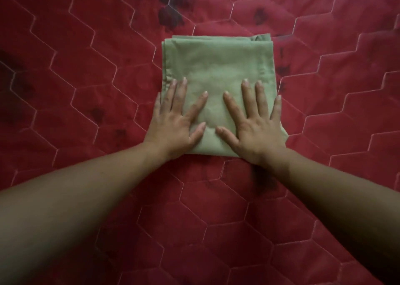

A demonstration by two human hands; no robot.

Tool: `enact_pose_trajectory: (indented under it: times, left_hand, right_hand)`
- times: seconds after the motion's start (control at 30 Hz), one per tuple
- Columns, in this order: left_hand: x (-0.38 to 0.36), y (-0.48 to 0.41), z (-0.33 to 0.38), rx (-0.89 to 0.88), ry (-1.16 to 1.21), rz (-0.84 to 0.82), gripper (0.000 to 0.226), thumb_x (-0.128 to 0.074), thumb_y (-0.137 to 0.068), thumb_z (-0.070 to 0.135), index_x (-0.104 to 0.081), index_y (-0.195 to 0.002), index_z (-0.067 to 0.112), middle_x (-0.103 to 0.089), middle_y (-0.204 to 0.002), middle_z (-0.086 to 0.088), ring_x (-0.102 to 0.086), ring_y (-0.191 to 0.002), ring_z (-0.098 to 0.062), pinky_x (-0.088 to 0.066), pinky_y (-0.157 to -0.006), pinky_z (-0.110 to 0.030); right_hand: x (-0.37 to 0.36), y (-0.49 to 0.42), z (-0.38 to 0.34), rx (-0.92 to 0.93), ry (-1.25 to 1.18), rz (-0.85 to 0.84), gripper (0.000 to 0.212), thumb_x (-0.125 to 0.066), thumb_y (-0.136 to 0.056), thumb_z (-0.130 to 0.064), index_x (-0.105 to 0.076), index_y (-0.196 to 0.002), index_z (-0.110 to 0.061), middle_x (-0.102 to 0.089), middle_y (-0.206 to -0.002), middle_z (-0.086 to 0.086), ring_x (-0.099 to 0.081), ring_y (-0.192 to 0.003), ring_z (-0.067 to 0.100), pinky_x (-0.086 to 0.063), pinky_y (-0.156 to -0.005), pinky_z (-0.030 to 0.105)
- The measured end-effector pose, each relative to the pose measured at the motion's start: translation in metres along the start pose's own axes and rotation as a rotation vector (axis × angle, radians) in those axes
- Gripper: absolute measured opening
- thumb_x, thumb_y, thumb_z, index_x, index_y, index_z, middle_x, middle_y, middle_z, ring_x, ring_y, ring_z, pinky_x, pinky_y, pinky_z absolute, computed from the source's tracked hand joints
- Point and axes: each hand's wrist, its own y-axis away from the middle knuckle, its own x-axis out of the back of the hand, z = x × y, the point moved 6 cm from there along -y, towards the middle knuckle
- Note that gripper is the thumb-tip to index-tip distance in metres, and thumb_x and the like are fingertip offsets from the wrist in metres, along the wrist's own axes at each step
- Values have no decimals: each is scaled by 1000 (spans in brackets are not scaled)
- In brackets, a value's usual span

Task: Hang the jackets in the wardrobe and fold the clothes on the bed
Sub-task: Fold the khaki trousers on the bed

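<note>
a red quilted bed cover [86, 89] with pale hexagon stitching and dark flower prints fills the view. in its middle lies a green garment [216, 68], folded into a neat square with its layered edges at the far side. both hands lie flat on the near half of it, fingers straight and spread: the left hand [175, 124] over the near left corner, the right hand [257, 128] over the near right corner, thumbs pointing toward each other, apart.

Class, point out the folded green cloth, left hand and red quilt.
folded green cloth [218, 63], head view, bare middle of its top layer.
left hand [173, 122], head view, back of the hand.
red quilt [86, 68], head view, bare patch left of the cloth.
</note>
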Motion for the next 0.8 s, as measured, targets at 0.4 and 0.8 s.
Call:
enact_pose_trajectory:
  times: [0.4, 0.8]
  left_hand:
    - [70, -122, -26, 138, 238, -110, 70, -62, -89, 53, -35, -152, 35, -38, -146, -10, -29, -137, -32, -28, -115, -46]
    - [45, 12, -5, 44, 266, -436, 55, -88, -67, 47, -61, -111, 26, -38, -119, -2, -36, -112, -18, -41, -98, -31]
  right_hand:
    - [65, -97, 37, -209, -280, 14, 81, -48, -87, -59, -20, -157, -31, -25, -161, 9, -14, -151, 35, -17, -119, 65]
    - [52, 34, 3, -327, -588, -183, 87, -72, -72, -15, -37, -148, -38, -26, -133, 6, -31, -125, 30, -41, -110, 46]
